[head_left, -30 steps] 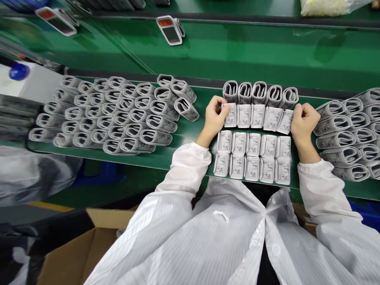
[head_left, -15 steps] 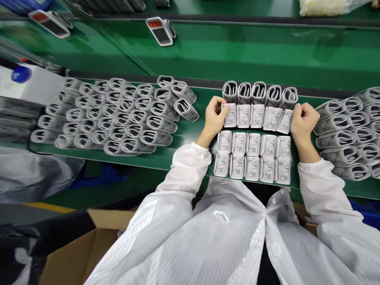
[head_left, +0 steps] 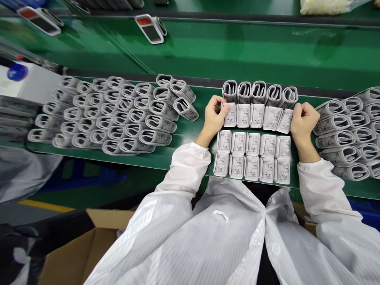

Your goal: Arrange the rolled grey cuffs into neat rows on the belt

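Observation:
Folded grey printed bundles lie in rows on a green bench. My left hand pinches the leftmost bundle of the upper flat row between thumb and fingers. At the right end of that row, my right hand is closed, its curled fingers against the rightmost bundle. Behind the row, several rolled bundles stand with their looped ends up. Nearer my body, two more rows of flat bundles lie side by side, their printed faces up.
Many rolled bundles are stacked to the left, and another stack is at the right. Red-and-white labelled devices hang on the shelf edge. An open cardboard box sits below the bench, and a white box is far left.
The view at the left has shifted slightly leftward. A translucent covering at the left edge has drawn back. Both hands stay where they were on the row.

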`<state>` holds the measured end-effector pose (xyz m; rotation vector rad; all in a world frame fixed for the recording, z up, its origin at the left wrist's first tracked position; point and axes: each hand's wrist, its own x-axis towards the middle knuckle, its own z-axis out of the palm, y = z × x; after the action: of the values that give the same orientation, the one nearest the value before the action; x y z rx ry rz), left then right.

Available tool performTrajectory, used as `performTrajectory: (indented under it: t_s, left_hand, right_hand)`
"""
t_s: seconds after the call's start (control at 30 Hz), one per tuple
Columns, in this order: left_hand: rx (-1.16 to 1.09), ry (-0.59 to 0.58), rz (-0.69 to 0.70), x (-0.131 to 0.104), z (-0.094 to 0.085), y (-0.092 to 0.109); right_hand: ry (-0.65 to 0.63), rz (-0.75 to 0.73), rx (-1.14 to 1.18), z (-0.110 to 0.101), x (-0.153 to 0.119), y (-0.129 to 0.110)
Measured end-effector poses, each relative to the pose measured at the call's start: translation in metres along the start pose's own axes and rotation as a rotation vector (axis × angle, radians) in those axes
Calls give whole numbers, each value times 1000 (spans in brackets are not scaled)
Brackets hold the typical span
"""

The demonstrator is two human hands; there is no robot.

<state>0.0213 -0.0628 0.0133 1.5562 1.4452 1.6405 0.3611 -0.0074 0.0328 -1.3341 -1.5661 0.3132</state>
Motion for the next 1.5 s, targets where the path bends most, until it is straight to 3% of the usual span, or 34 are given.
performTrajectory:
  t_s: [1.17, 1.5]
  left_hand:
    - [-47, -3, 21, 0, -1, 1]
    - [-178, 45, 30, 3, -2, -3]
  right_hand:
    - [37, -56, 61, 2, 0, 3]
    - [15, -44, 50, 1, 0, 3]
